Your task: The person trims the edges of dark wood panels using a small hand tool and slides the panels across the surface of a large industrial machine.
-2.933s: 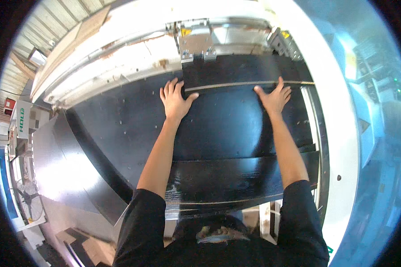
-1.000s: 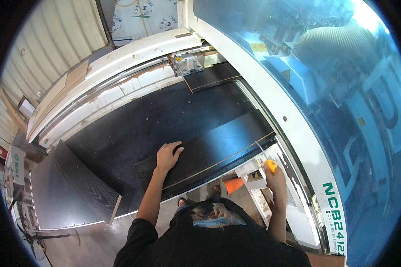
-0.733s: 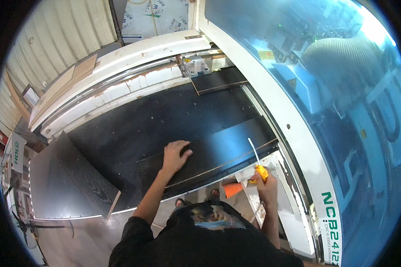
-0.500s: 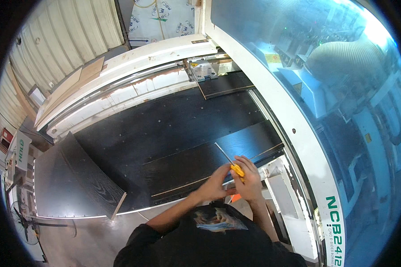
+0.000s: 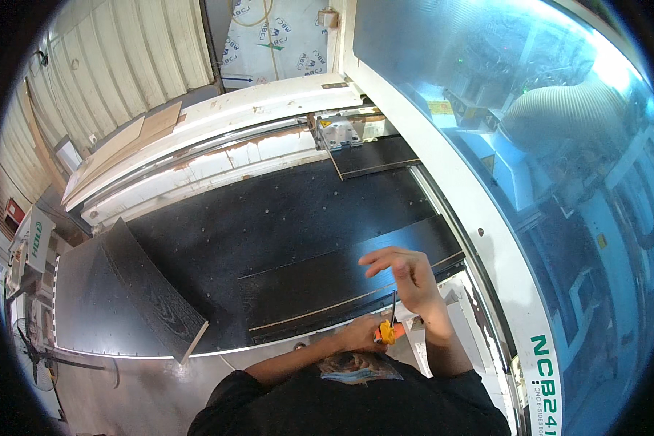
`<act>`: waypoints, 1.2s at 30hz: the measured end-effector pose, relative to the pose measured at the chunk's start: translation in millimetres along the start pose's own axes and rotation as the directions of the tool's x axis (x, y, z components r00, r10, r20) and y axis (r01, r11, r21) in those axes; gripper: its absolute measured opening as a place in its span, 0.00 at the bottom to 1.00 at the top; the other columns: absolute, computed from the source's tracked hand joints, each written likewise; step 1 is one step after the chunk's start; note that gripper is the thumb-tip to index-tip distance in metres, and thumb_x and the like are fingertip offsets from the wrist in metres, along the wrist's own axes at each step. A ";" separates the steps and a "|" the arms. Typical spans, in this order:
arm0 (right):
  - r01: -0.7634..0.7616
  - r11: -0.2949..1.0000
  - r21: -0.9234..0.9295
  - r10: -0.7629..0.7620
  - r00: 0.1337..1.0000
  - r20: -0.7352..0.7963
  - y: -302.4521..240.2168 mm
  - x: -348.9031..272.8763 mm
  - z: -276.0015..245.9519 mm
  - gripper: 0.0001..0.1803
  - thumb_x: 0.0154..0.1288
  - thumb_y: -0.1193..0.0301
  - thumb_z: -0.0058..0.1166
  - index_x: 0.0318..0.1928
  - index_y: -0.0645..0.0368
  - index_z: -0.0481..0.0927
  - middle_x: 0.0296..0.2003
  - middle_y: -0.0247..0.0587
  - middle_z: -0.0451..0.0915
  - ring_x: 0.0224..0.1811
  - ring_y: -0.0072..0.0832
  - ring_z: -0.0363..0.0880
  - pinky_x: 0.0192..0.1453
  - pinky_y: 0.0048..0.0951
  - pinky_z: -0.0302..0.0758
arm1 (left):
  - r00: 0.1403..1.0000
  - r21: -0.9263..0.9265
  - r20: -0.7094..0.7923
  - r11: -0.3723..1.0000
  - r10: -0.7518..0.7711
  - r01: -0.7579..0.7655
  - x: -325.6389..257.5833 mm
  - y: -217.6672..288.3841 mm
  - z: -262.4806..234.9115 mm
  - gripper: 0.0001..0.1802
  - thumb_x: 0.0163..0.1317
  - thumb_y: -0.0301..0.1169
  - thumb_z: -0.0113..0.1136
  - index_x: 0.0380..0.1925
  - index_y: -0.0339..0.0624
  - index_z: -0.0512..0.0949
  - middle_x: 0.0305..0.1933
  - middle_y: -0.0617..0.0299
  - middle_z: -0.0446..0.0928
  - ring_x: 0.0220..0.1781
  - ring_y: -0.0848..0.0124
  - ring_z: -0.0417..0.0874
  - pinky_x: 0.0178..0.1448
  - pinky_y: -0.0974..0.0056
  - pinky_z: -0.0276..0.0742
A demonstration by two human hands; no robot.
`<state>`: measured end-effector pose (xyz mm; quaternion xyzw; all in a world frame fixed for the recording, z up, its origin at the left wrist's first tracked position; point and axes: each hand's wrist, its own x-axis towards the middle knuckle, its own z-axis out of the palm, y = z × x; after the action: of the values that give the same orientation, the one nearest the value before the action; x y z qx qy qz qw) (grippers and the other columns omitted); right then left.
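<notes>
Close to my body, my left hand [image 5: 365, 334] is closed around a screwdriver with a yellow handle [image 5: 386, 333]. Its thin dark shaft points up, away from me, passing beside my right wrist. My right hand [image 5: 408, 280] is raised over the near edge of a long black board [image 5: 320, 280], its fingers stretched to the left and holding nothing. That board has a pale brown strip along its near side and lies on the black machine table [image 5: 232, 203]. Something orange shows beside the handle; I cannot tell what it is.
A dark wood-grain board [image 5: 149, 291] lies across the table's left end. Another black board [image 5: 374, 156] sits at the far side by a metal clamp [image 5: 338, 133]. To the right stands the machine's white-framed blue window [image 5: 479, 232]. A fan [image 5: 33, 352] is at lower left.
My right hand has let go of the screwdriver, risen and opened. My left hand now has the screwdriver, closer to my body and with its shaft more upright. The view has shifted slightly.
</notes>
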<state>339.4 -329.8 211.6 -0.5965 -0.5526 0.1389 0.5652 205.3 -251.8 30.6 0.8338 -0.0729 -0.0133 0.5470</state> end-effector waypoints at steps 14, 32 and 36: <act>0.119 0.825 -0.553 -0.030 0.985 0.168 4.5 15.1 10.0 0.32 0.79 0.51 0.51 0.19 0.60 0.75 0.15 0.40 0.71 0.15 0.37 0.68 0.22 0.36 0.62 | 1.000 0.202 -0.001 0.979 -0.024 0.024 7.2 -16.0 -2.0 0.37 0.52 0.43 0.75 0.62 0.46 0.75 0.47 0.48 0.81 0.53 0.49 0.79 0.59 0.47 0.70; 0.030 0.768 -0.639 0.120 0.974 0.190 8.0 4.5 14.2 0.28 0.78 0.54 0.54 0.20 0.58 0.74 0.15 0.38 0.75 0.16 0.37 0.74 0.21 0.36 0.67 | 0.993 0.226 -0.062 0.970 0.103 -0.086 5.5 -28.5 -3.4 0.38 0.54 0.42 0.73 0.65 0.47 0.73 0.45 0.47 0.80 0.52 0.48 0.78 0.59 0.47 0.70; -0.002 0.753 -0.659 0.149 0.975 0.167 8.0 3.8 15.3 0.25 0.77 0.55 0.55 0.23 0.57 0.76 0.18 0.39 0.76 0.18 0.38 0.76 0.22 0.37 0.69 | 0.994 0.183 -0.041 0.979 0.098 -0.089 5.7 -28.9 -4.0 0.35 0.55 0.41 0.72 0.62 0.47 0.74 0.44 0.48 0.81 0.51 0.48 0.79 0.59 0.47 0.70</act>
<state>332.6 -316.8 201.7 -0.7603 -0.5976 0.0218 0.2537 214.4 -237.7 6.2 0.8758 -0.0992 0.0401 0.4707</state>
